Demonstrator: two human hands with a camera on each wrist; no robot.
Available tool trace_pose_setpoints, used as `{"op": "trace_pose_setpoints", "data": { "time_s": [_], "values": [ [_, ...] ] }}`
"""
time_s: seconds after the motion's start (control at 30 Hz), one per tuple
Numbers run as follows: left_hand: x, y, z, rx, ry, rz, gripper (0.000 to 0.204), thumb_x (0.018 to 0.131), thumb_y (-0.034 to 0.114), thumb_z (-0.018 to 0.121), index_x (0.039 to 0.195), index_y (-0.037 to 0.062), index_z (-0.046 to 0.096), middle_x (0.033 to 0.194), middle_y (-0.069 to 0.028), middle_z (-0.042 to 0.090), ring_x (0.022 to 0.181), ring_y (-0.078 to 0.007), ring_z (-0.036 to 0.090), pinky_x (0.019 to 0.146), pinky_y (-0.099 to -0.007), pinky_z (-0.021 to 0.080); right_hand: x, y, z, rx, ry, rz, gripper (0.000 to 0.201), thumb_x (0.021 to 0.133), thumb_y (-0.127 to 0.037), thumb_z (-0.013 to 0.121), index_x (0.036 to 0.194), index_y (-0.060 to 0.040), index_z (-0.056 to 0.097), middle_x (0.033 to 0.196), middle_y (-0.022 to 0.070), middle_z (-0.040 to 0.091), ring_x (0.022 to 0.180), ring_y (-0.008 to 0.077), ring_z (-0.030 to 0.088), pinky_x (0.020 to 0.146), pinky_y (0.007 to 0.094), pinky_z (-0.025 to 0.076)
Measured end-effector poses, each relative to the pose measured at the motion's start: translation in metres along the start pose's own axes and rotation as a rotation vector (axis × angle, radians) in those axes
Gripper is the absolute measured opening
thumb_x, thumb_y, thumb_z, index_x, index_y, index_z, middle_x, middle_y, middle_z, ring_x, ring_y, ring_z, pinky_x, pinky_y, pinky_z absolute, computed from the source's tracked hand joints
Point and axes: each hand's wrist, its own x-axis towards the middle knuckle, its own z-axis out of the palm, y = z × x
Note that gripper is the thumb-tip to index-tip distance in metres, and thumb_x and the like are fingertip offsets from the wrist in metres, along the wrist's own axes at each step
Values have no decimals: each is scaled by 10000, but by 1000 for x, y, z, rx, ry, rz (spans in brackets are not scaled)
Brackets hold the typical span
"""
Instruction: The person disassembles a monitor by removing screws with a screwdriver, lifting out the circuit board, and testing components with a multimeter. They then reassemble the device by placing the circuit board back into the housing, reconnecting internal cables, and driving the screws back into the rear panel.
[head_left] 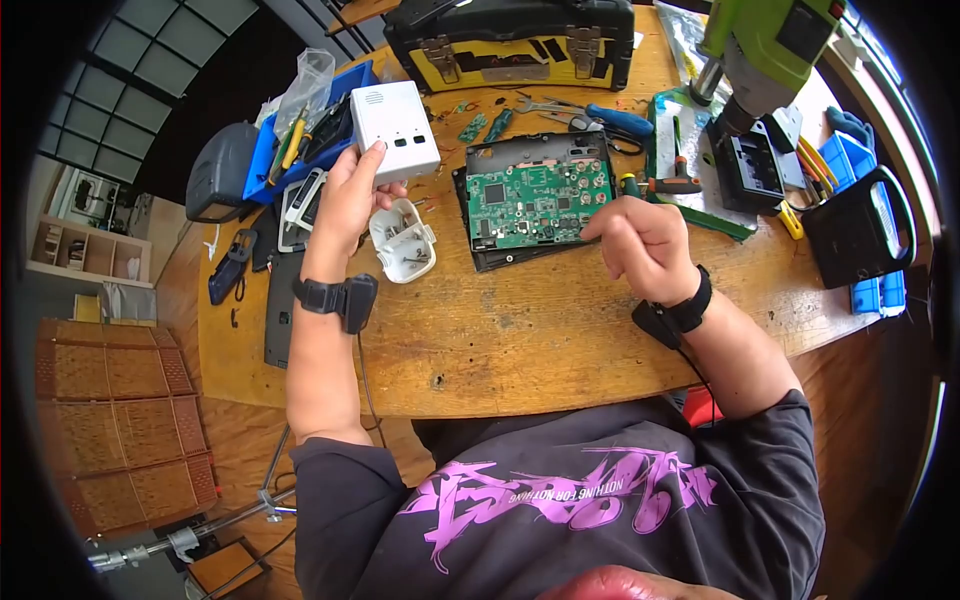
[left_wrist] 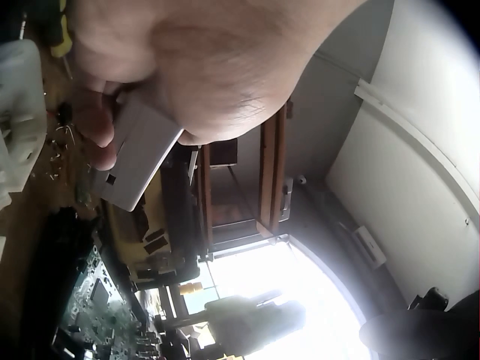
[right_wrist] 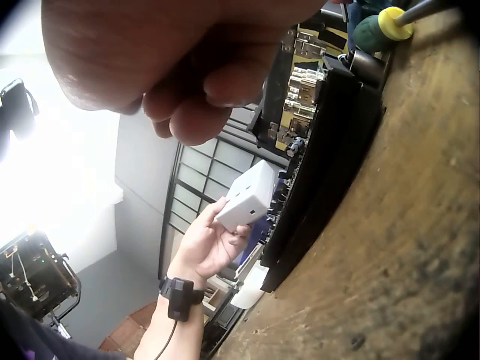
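A white plastic box (head_left: pixel 393 130) with small dark square openings and a speaker grille is held up in my left hand (head_left: pixel 352 195), thumb on its front face and fingers beneath. In the left wrist view the same box (left_wrist: pixel 139 154) shows edge-on. My right hand (head_left: pixel 650 250) hovers by the lower right corner of a green circuit board (head_left: pixel 540 205), its fingers loosely curled with nothing visible in them. That board sits in a black casing (head_left: pixel 490 262) on the wooden table. Curled fingertips (right_wrist: pixel 199 120) show in the right wrist view.
A white tray of screws (head_left: pixel 402 250) stands below the left hand. Behind are a blue bin of tools (head_left: pixel 262 165) and a black-yellow toolbox (head_left: pixel 510 50). A green drill (head_left: pixel 770 50) stands at right, near screwdrivers (head_left: pixel 620 120) and a black case (head_left: pixel 860 230).
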Motion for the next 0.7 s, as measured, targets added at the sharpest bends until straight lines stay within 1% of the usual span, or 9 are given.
{"op": "trace_pose_setpoints", "data": {
  "time_s": [0.07,0.3,0.37,0.43,0.47,0.53,0.57,0.63,0.7],
  "values": [
    [12,1,2,80,34,-9,439,1195,403,599,1393,13,632,1081,-82,775,785,-105,689,608,-233,462,0,6,-3,45,-29,-59,567,1259,-366,386,1099,24,766,620,10,624,544,81,588,550,265,449],
    [36,-16,2,302,100,-38,393,1172,424,616,1268,49,688,1024,-17,732,743,-60,598,594,-229,405,3,13,-3,284,221,-48,691,1268,-463,287,1152,52,733,628,20,609,522,80,526,547,259,423],
    [41,-23,2,320,85,-56,406,1173,435,600,1251,52,712,1055,-21,739,789,-76,602,642,-250,445,5,14,-6,286,234,-38,714,1270,-472,262,1154,59,726,637,23,613,521,80,517,544,253,419],
    [43,-28,4,420,146,-9,547,1181,455,567,1335,-58,677,1036,-164,774,809,-222,696,751,-364,561,7,16,-8,300,253,-47,717,1273,-468,257,1139,61,722,640,26,616,520,81,513,540,251,417],
    [46,-34,2,422,142,-8,547,1181,455,567,1335,-58,677,1036,-164,774,809,-222,696,751,-364,561,7,16,-8,303,270,-39,724,1276,-470,247,1136,62,718,641,25,605,521,80,511,534,248,414],
    [53,-45,-5,576,201,51,646,1191,496,511,1427,-89,648,1224,-300,790,1083,-422,766,979,-469,579,8,15,-7,324,291,-33,722,1276,-473,247,1139,59,715,643,23,598,522,80,513,532,247,414],
    [53,-45,-6,577,197,50,646,1191,496,511,1427,-89,648,1224,-300,790,1083,-422,766,979,-469,579,9,15,-7,344,308,-29,721,1276,-476,246,1143,57,712,646,21,591,524,80,515,529,246,414],
    [51,-47,-7,595,210,28,710,1195,510,493,1535,-107,581,1403,-383,722,1326,-528,692,1146,-499,515,9,13,-7,339,315,-8,718,1276,-477,244,1147,54,709,649,19,587,526,80,517,528,245,415],
    [35,-37,3,684,229,63,724,1195,512,500,1563,-109,555,1425,-384,708,1350,-518,683,1164,-496,509,9,13,-8,334,318,13,714,1277,-478,243,1152,51,706,652,17,584,528,81,519,527,243,417]
  ]
}}
